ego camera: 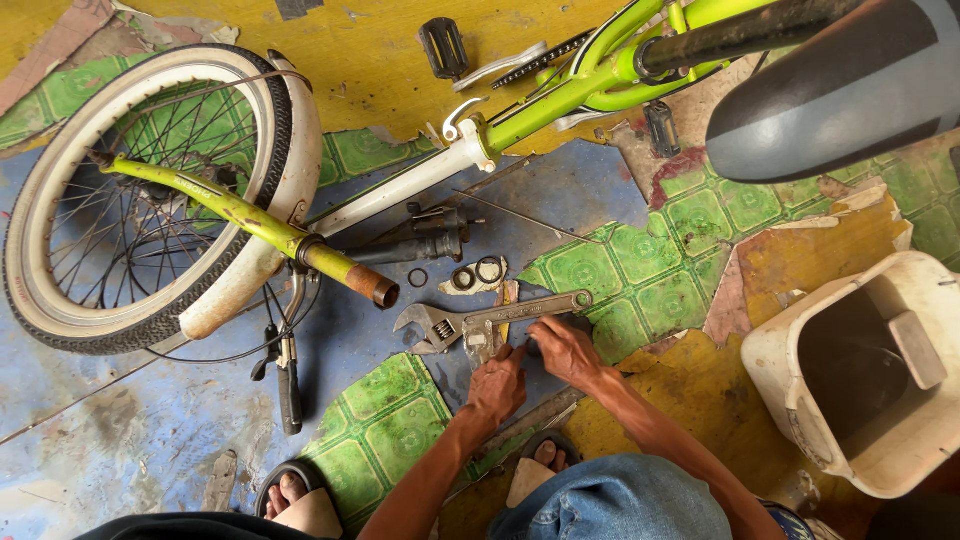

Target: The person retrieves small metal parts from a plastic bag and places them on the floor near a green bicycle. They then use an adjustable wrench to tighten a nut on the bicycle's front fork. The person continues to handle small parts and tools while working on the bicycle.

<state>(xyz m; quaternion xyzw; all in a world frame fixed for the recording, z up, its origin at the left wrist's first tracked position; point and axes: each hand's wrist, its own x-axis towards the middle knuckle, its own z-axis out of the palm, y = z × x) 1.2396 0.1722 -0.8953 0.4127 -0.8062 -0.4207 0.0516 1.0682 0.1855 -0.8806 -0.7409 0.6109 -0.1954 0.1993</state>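
Fingers of both hands meet low over the floor, just below the wrench (490, 318): the left hand (497, 385) curls its fingertips on a small metal part (484, 343), and the right hand (562, 348) pinches down beside it. Whether either grip is fully closed I cannot tell.

A steady hold on the part, low to the floor, would likely keep it from rolling off.

Counted outward: one wrench, about three rings (478, 272) above it, one stem (420, 240), one wheel (140, 200), one frame (580, 90), two pedals (443, 47), one white bin (870, 370), two sandalled feet (290, 495).
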